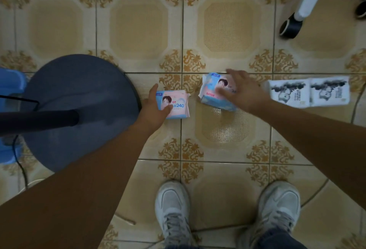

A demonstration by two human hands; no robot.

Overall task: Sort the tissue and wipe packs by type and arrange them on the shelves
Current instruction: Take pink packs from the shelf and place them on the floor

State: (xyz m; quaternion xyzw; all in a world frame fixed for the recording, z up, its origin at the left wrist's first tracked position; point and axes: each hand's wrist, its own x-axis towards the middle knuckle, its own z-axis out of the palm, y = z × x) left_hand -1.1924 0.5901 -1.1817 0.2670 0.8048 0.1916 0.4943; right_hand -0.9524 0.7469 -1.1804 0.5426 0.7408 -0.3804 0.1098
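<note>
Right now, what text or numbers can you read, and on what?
"240": on the pink pack the left hand grips.
"10": on the tilted pack under the right hand, faint.
Other print on both: too small.
Black-and-white packs: print blurred, unreadable.

Head view, straight down, floor (138, 30)

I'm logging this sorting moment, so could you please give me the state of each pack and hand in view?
Left hand: grips the left pink pack.
Left pink pack: flat on the floor, held at its left edge.
Right hand: blurred, fingers spread over the right pink pack; grip unclear.
Right pink pack: tilted, partly covered.
Two white packs: side by side on the floor, untouched.
</note>
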